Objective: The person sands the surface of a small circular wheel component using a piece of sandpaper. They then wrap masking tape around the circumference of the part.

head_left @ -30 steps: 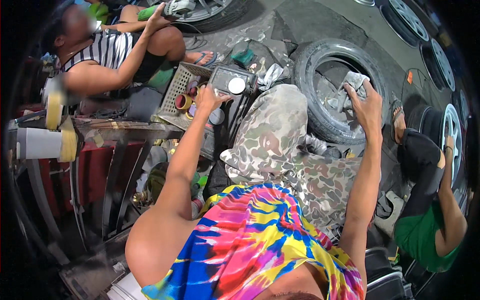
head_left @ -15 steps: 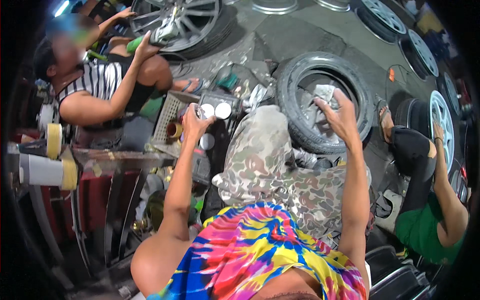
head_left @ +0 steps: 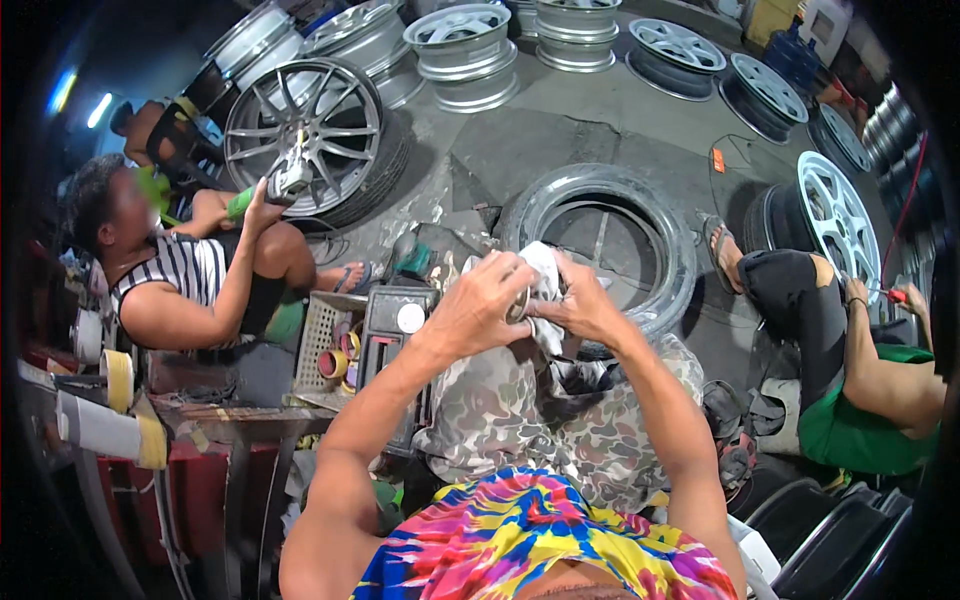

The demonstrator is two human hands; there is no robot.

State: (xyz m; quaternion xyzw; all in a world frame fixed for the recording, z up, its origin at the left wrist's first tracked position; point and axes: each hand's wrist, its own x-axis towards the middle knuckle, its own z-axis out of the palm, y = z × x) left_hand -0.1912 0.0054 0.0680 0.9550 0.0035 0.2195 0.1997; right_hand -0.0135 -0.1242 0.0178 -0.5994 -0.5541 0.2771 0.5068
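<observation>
Both my hands meet above my camouflage-covered lap, in front of the near rim of a tyre (head_left: pixel 672 240). My left hand (head_left: pixel 475 308) is closed round a small round piece, mostly hidden by the fingers; its kind cannot be made out. A white cloth (head_left: pixel 543 268) is bunched against that piece. Thumb and fingers of my right hand (head_left: pixel 592 305) pinch the cloth, and its loose end hangs below them. To the left of my left hand, a white round disc (head_left: pixel 411 318) lies on a dark grey toolbox (head_left: pixel 400 297).
A beige plastic basket (head_left: pixel 316 345) holds tape rolls. At left, a person (head_left: pixel 185 265) holds a green-and-grey power tool (head_left: pixel 285 185) near a spoked wheel (head_left: pixel 310 135). At right, another person in green (head_left: pixel 870 410) grips a red-handled tool by a pale wheel (head_left: pixel 840 215). Rims stand farther back.
My left hand has moved right, away from the white discs by the toolbox. My right hand has brought the cloth from over the tyre to meet it. The view has tilted up.
</observation>
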